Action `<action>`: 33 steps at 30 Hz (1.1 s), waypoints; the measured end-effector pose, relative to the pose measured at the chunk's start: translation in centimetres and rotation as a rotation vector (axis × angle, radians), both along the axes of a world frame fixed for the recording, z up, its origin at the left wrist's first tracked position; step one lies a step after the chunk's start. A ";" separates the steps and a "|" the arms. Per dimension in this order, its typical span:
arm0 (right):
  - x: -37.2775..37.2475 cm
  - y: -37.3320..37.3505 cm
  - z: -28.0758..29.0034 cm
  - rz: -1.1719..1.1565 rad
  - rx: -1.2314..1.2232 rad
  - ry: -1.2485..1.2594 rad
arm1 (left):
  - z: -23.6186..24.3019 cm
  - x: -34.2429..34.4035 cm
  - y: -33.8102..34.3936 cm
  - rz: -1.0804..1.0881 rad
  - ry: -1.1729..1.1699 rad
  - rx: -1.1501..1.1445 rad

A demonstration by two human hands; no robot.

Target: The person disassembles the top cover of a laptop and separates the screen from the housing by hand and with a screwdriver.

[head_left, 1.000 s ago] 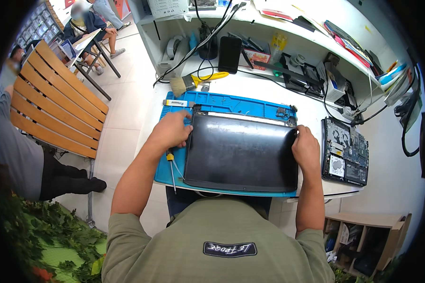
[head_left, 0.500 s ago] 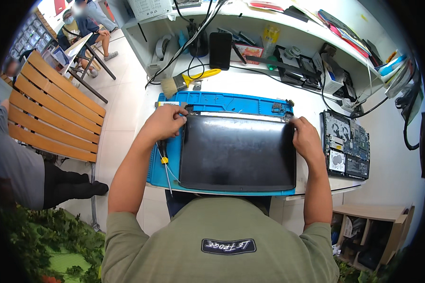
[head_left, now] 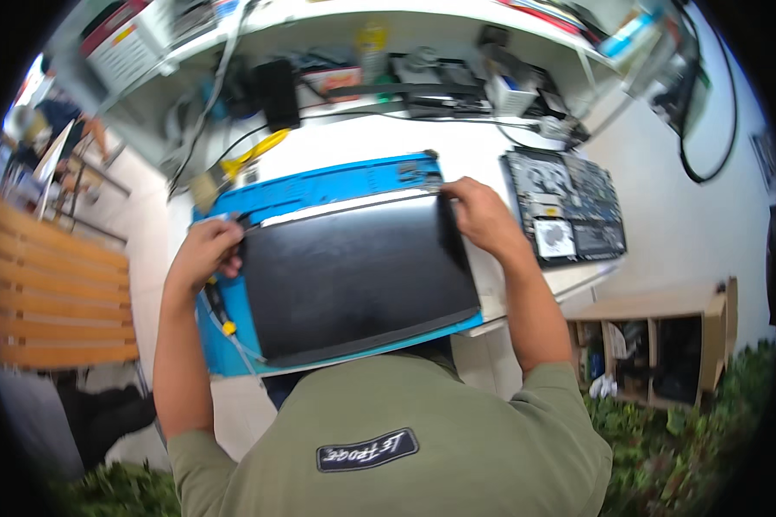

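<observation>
A black laptop screen panel (head_left: 358, 271) with a pale strip along its top edge lies on a blue work mat (head_left: 319, 175). My left hand (head_left: 215, 246) pinches the panel's upper left corner, fingers curled. My right hand (head_left: 483, 220) grips the upper right corner from the side. Beside the left edge a yellow-and-black screwdriver (head_left: 222, 310) and a thin cable lie on the mat. To the right sits an opened laptop base (head_left: 586, 207) showing its boards, drive and battery. The view is somewhat blurred, so the fingertips are hard to make out.
A yellow-handled brush (head_left: 254, 155), cables and a black phone (head_left: 276, 95) are at the back of the white desk (head_left: 414, 138), under a cluttered shelf (head_left: 388, 17). A slatted wooden chair (head_left: 52, 276) and other people stand or sit at the left. A wooden cubby (head_left: 638, 345) is lower right.
My head has turned, so the whole scene sits further left and tilted in the picture. Both hands remain at the panel's upper corners.
</observation>
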State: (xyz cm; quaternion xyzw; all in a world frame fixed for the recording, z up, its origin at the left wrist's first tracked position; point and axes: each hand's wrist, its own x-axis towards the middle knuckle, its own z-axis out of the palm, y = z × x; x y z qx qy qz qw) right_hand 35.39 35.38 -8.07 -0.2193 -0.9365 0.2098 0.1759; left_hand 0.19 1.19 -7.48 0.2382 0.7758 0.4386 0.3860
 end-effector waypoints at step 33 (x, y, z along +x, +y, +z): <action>0.7 1.8 0.0 -0.136 -0.533 0.015 | -0.3 1.4 0.7 -0.026 -0.295 0.231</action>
